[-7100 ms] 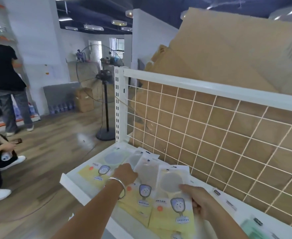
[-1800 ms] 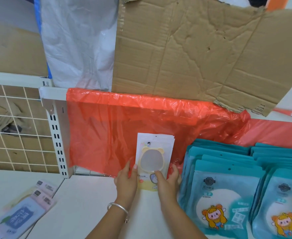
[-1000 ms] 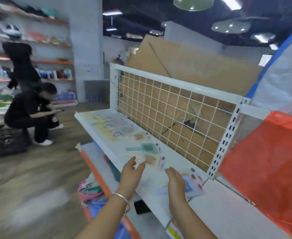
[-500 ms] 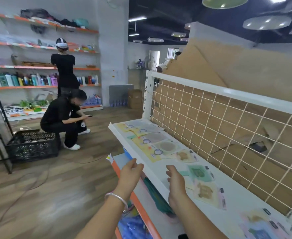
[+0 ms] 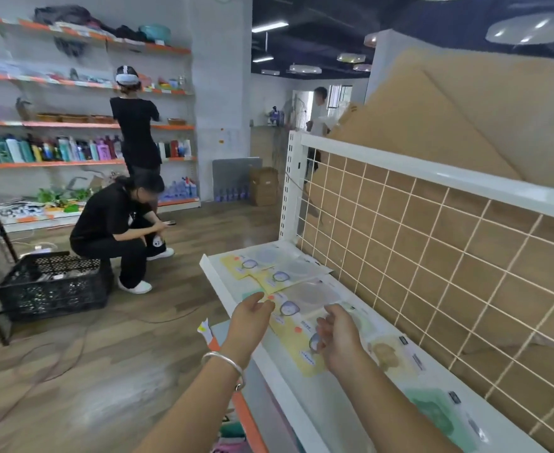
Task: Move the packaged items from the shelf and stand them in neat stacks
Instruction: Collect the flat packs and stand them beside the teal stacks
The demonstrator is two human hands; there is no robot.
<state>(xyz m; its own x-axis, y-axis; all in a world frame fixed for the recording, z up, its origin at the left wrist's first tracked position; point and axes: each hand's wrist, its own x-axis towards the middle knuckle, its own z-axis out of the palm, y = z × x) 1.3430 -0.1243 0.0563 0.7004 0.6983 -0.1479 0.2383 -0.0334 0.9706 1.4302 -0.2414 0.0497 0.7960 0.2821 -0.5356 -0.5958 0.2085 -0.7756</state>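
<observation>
Several flat yellow-and-clear packets lie spread along the white shelf, overlapping one another. A tan packet and a green packet lie nearer to me on the same shelf. My left hand, with a silver bangle on the wrist, hovers at the shelf's front edge, fingers relaxed and empty. My right hand hangs just above the nearest yellow packet, fingers loosely curled and holding nothing.
A white wire grid backed by cardboard rises behind the shelf. A person crouches on the wooden floor by a black crate; another stands at wall shelves of bottles. A lower orange-edged shelf sits below.
My view has swung left from the red-backed bay, where both hands stood a packet stack upright, to the grid shelf. Both empty hands have moved forward over the yellow packets.
</observation>
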